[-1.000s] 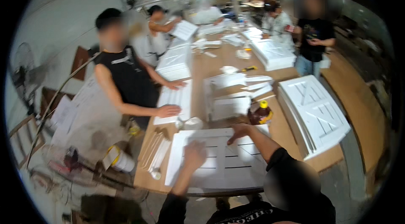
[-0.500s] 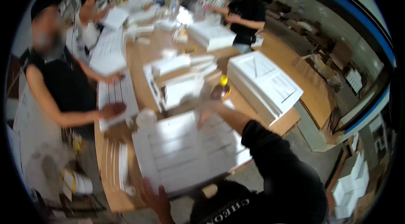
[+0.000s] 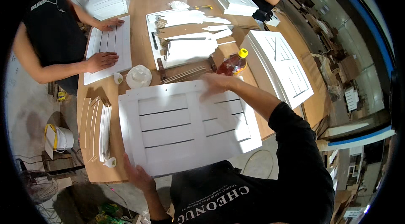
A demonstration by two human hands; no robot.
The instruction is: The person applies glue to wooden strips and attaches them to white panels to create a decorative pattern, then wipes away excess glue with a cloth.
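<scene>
In front of me a white panel (image 3: pixel 168 118) with dark slots lies flat at the table's near edge. My left hand (image 3: pixel 138 175) is at its near left corner, gripping the edge; some of its fingers are hidden. Over the far edge of the panel is my right hand (image 3: pixel 217 85), its fingers smeared by motion, so I cannot make out a grip. Just beyond that hand stands a bottle of reddish-brown liquid (image 3: pixel 230 64) with a yellow cap. Thin strips (image 3: pixel 184 74) lie behind the panel, near a white bag-like container (image 3: pixel 139 76).
A stack of white slotted panels (image 3: pixel 280 66) stands to the right. White strips (image 3: pixel 105 131) lie at the left. Behind is a white panel (image 3: pixel 150 23) loaded with loose pieces. Across on the left, a co-worker's hands (image 3: pixel 103 61) rest on another slotted panel (image 3: pixel 93 76).
My view has shifted and sharpened, with the table farther up. My right hand has moved from above the panel's middle to its far edge. My left hand stays by the near left corner.
</scene>
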